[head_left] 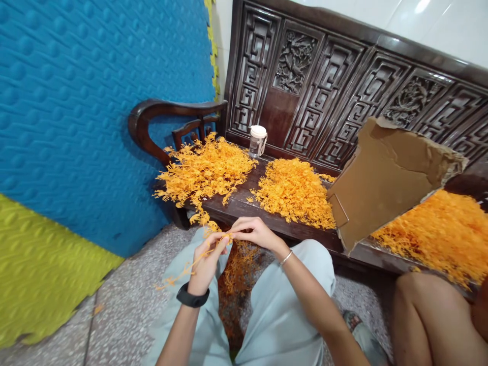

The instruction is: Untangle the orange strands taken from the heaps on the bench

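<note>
My left hand (206, 262) and my right hand (253, 233) meet above my knees, both pinched on one thin orange plastic strip (190, 265) that trails down to the left. A black band sits on my left wrist and a thin bracelet on my right. More orange pieces (240, 267) hang between my legs. On the dark wooden bench (244, 206) in front lie two heaps of the same orange pieces, a left heap (204, 170) and a middle heap (295, 190).
A torn cardboard box (385, 178) at the right holds a big mass of orange pieces (442, 231). A clear jar with a white lid (258, 141) stands at the bench back. Blue and green foam mats (76, 127) lean at the left. Another person's bare knee (423, 310) is at the lower right.
</note>
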